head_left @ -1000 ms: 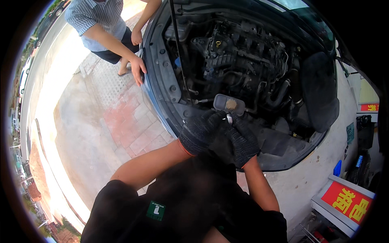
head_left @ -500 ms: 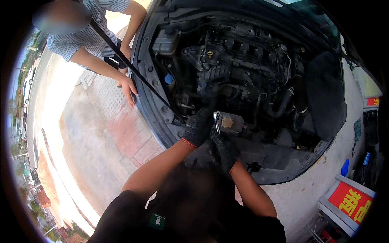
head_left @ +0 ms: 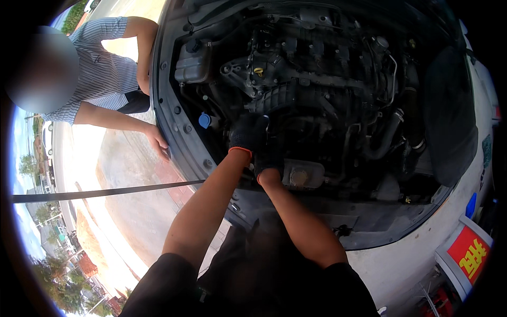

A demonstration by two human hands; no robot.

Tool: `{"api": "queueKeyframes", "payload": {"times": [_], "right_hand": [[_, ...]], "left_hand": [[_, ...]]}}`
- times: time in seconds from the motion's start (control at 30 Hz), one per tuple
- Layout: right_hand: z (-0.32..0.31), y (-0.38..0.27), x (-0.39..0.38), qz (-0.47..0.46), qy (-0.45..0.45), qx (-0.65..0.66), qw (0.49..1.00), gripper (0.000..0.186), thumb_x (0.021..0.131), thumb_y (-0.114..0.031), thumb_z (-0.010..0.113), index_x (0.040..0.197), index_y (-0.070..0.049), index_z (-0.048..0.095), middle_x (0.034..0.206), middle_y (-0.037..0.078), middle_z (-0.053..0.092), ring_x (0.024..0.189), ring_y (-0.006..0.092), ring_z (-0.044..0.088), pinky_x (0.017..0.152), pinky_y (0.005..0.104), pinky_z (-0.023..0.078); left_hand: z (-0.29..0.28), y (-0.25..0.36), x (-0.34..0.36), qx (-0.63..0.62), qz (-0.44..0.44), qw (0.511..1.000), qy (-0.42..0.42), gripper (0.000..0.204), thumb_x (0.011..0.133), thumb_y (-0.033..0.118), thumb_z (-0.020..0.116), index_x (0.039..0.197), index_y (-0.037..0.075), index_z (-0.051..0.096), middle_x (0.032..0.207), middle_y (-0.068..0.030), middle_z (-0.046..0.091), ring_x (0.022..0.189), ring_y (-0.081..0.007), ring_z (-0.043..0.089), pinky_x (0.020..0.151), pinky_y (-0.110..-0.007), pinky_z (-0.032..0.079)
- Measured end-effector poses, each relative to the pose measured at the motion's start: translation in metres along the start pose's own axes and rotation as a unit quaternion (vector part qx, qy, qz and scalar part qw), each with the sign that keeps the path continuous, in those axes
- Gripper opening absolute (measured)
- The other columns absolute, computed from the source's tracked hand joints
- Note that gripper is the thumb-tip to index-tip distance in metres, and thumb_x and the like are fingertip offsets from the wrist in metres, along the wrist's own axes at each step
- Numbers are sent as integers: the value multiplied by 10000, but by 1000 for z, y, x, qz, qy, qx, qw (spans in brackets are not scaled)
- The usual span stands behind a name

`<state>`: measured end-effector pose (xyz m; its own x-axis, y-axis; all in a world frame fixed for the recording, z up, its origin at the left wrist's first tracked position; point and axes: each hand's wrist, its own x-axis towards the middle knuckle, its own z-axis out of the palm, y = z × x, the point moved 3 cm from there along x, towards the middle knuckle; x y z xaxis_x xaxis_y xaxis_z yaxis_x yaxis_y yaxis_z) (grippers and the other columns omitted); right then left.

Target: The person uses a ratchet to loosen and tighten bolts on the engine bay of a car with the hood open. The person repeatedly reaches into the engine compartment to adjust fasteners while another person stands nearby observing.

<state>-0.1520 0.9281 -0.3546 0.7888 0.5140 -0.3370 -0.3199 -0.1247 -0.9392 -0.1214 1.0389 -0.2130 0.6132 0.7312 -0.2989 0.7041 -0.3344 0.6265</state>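
My left hand (head_left: 248, 132), in a dark knit glove with orange cuff, is closed deep in the engine bay at the left of the engine (head_left: 317, 68). A small shiny piece of the ratchet (head_left: 266, 122) shows at its fingers. My right hand (head_left: 268, 157), also gloved, reaches in just below it; its fingers are hidden in shadow. Near it sit a translucent tank with a tan cap (head_left: 311, 171) and, to the left, a blue cap (head_left: 205, 119). A yellow dipstick loop (head_left: 258, 71) is above my hands.
A person in a striped shirt (head_left: 105, 74) leans at the car's left edge, one hand (head_left: 158, 145) by the fender. A dark rod (head_left: 105, 191) crosses at left. A dark cover (head_left: 449, 116) lies at right, a red-and-yellow sign (head_left: 467, 251) at lower right.
My hands have moved up and deeper into the bay with the ratchet, now mostly hidden. The other person has leaned closer. The view has shifted, and the rod now runs nearly level.
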Motion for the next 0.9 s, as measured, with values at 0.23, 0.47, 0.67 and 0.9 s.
{"api": "queueKeyframes", "payload": {"times": [0.23,0.47,0.67,0.9], "right_hand": [[67,-55,4,367,83,686,622,441,1033,-282,406,1427,-101,486,1456,82,508,1315,194,494,1125,332,361],[71,-105,15,343,-88,492,795,377,1017,-407,471,1281,-149,550,1163,24,598,1008,146,575,836,305,450],[66,-76,15,328,-122,452,821,345,996,-415,527,1205,-149,594,1059,21,640,895,133,594,754,294,475],[-49,-59,87,234,-384,-169,877,387,884,-376,675,1182,-130,669,1140,85,679,995,248,637,869,371,512]], "left_hand": [[-6,-1,47,153,11,984,-86,411,858,409,632,1107,94,721,1071,-168,708,1021,-353,661,887,-423,513],[-8,-25,79,168,83,969,-162,298,853,254,683,1063,42,703,990,-161,709,936,-273,668,827,-386,515],[-5,-7,59,87,40,986,-135,251,858,186,710,1045,23,676,945,-106,696,899,-186,631,793,-347,509],[11,-11,67,48,59,981,-180,189,901,167,685,1051,53,709,919,-62,712,873,-145,634,770,-331,506]]}}
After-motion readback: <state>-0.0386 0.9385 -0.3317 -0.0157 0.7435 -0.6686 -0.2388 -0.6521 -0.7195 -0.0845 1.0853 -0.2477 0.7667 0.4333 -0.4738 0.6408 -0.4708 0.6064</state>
